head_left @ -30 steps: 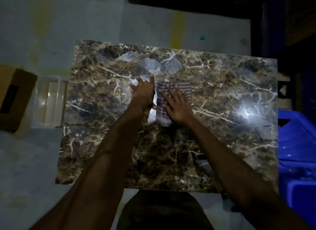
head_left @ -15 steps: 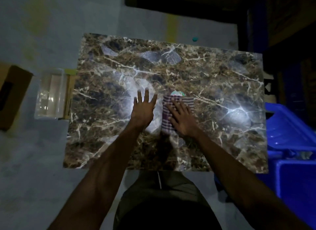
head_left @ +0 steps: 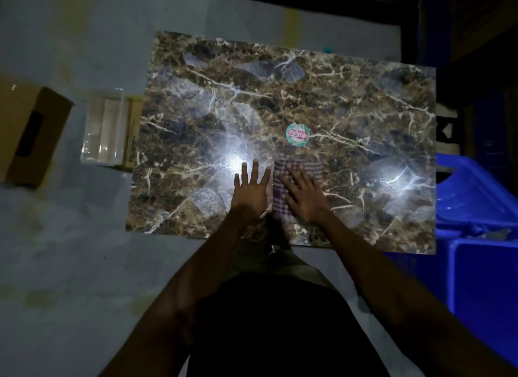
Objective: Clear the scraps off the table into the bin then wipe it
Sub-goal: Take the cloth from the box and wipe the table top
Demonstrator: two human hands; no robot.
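On the marble table (head_left: 350,102) the right hand (head_left: 304,197) lies flat with fingers spread, pressing the checked cloth (head_left: 280,180), whose middle it hides. Just left of it, the left hand (head_left: 252,191) rests flat on the bare top, fingers spread. A round sticker (head_left: 298,134) sits just beyond the cloth; its lettering is too blurred to read. The blue bin (head_left: 476,197) stands to the right, cut off by the frame. Glare hides the marble near the left fingertips. A clear tray (head_left: 103,132) and a box (head_left: 30,132) lie on the floor, left.

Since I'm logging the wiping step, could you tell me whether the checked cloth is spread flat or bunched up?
Flat. The cloth lies as a neat rectangle on the table, pressed under the straight fingers of the right hand.
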